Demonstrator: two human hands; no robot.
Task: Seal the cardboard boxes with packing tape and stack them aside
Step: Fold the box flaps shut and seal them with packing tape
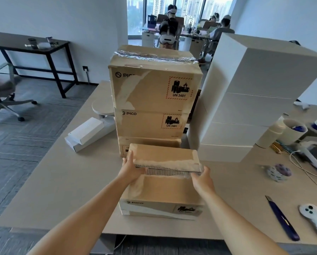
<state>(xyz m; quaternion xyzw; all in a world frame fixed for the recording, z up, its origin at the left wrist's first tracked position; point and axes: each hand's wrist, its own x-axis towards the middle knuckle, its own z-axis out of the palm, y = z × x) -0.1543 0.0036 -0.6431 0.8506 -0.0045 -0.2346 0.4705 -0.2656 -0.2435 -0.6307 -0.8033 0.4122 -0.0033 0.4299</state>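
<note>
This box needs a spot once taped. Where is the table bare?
Bare table lies left of the open box, bordered by the small white boxes and the near edge. A narrower strip runs between it and the tape roll. Crowded: the right end, with knife, controller and cup; behind, the cardboard stack and white stack.

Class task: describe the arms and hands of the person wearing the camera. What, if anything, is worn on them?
The left forearm and right forearm are bare to the frame's edge, no sleeves; the left hand and right hand have no gloves, watch, bracelet or rings visible.
</note>
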